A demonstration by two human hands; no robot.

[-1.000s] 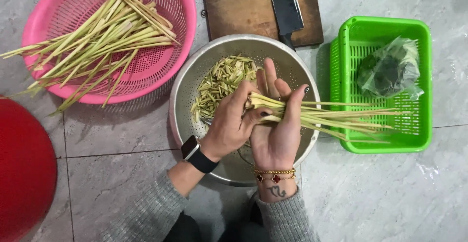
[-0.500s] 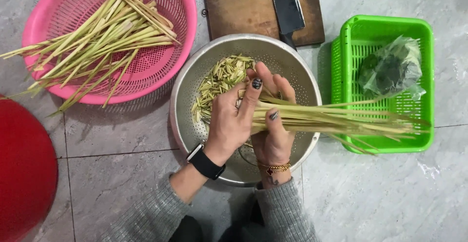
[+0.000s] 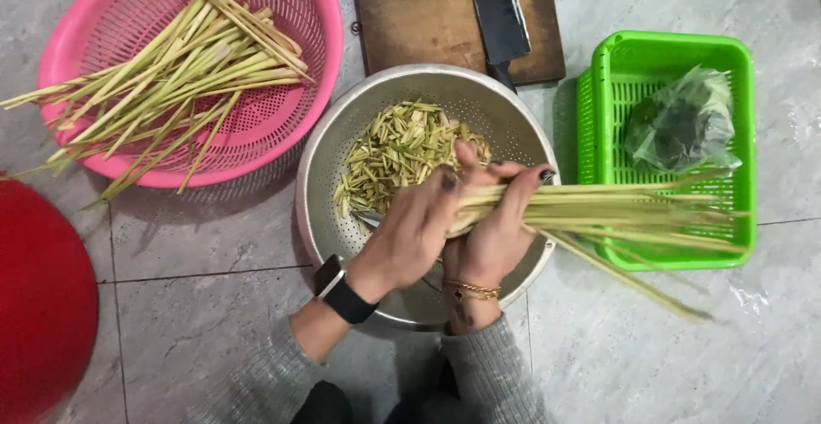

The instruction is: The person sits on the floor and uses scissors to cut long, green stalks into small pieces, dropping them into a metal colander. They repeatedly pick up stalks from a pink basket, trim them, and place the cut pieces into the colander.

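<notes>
**Both hands gripping a bundle of stalks over the colander**

A pink basket [image 3: 282, 14] is holding loose stalks. Over the steel colander [image 3: 522, 133] of cut pieces [image 3: 398, 150], the left hand [image 3: 410, 232] and right hand [image 3: 492, 232] are closing around the stalk bundle [image 3: 616, 210], which is reaching over the green basket [image 3: 667, 48].

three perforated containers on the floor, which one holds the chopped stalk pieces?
The round metal colander in the middle, under both hands. The pink round basket holds only long whole stalks; the green rectangular basket holds a clear bag.
</notes>
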